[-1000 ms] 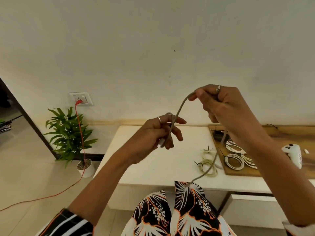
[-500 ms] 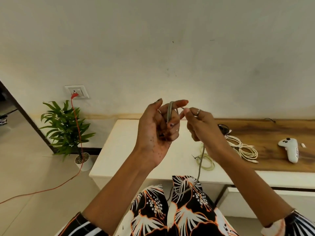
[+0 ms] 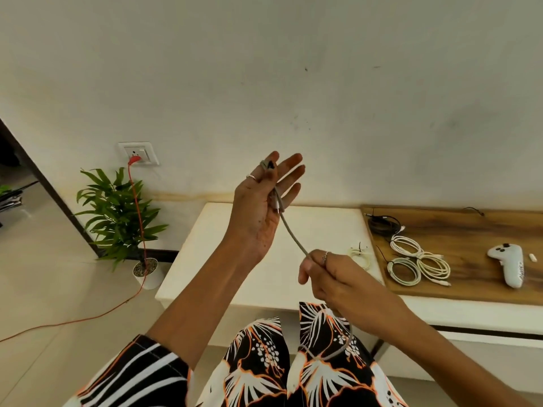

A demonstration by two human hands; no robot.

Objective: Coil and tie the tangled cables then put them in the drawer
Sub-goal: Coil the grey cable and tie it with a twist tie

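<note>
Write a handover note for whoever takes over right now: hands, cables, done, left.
Left hand: raised, fingers straight, grey cable looped over the index finger and held against the palm.
Right hand: pinches the same cable lower down; the slack hangs onto the lap.
Done: three white coils lie on the wooden board; a tied pale coil lies on the white table.
Left: finish coiling and tie the grey cable. A dark cable sits at the board's far corner. No cable is in a drawer yet.
</note>
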